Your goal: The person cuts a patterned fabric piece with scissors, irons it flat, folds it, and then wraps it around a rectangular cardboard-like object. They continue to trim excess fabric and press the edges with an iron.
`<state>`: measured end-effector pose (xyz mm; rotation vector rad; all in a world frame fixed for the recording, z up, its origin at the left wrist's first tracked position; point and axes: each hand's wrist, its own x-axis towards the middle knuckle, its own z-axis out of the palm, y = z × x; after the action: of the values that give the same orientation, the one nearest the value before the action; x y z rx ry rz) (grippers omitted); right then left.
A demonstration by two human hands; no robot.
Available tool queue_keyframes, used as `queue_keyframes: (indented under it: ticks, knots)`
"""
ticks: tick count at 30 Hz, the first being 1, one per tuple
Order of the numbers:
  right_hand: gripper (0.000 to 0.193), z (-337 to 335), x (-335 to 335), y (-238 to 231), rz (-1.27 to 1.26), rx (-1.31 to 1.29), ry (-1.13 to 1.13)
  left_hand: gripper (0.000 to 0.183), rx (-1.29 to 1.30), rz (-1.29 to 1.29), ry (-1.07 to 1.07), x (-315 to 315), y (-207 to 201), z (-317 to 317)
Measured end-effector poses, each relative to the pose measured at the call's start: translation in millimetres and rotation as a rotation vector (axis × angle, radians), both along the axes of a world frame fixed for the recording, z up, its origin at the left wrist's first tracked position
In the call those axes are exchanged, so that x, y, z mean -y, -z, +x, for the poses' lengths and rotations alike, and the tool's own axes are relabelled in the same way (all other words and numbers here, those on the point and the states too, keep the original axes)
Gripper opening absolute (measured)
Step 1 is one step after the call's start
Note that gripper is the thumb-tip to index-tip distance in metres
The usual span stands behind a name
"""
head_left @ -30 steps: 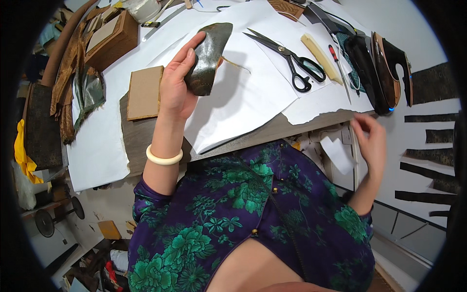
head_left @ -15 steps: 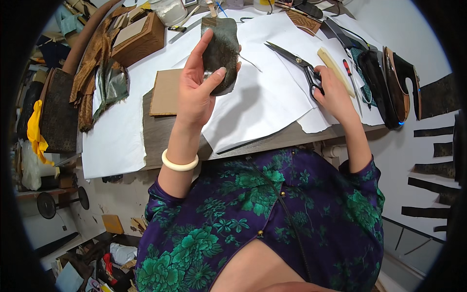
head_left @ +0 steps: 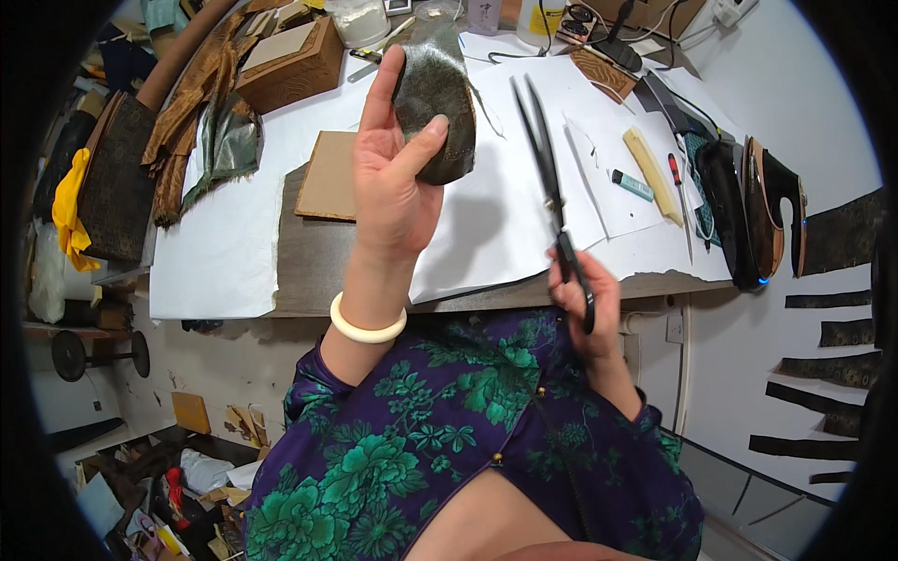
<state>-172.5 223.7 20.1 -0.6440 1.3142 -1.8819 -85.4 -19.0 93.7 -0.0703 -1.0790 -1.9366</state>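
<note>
My left hand [head_left: 393, 192] is raised above the table, its fingers closed on a dark, glossy piece of fabric [head_left: 435, 103] with a rounded lower end. The thumb presses on its front, and a thin loose strip [head_left: 486, 110] dangles from its right edge. To the right, my right hand [head_left: 599, 299] grips black-handled scissors [head_left: 545, 159] by their handles near the table's front edge. Their blades point away from me and stand slightly apart. A gap separates the scissors from the fabric piece.
White paper [head_left: 224, 252] covers much of the table. Behind my left wrist lies a tan board [head_left: 325, 178]. At right are a small green-labelled stick [head_left: 633, 184], a cream bar [head_left: 653, 175], a screwdriver [head_left: 680, 192] and an iron [head_left: 774, 210]. A wooden block [head_left: 292, 70] stands at back left.
My right hand has lifted the scissors off the paper and drawn them left and toward me. The small green-labelled stick now shows. My left hand still holds the fabric piece, slightly turned.
</note>
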Motion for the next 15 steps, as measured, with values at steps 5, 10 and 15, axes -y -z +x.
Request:
queue_keyframes:
  ticks: [5, 10, 15]
  knots:
    - [0.055, 20.6, 9.5, 14.3, -0.057, -0.04, -0.05, 0.064, -0.025, 0.063, -0.003, -8.8, -7.7, -5.8]
    - [0.054, 23.9, 15.7, 10.6, -0.076, -0.055, -0.037, 0.066, -0.004, 0.01, -0.037, -15.4, -7.1, -6.6]
    - [0.05, 22.9, 25.5, 4.6, -0.13, -0.003, -0.022, 0.071, -0.03, 0.003, -0.021, -28.4, -5.4, -7.6]
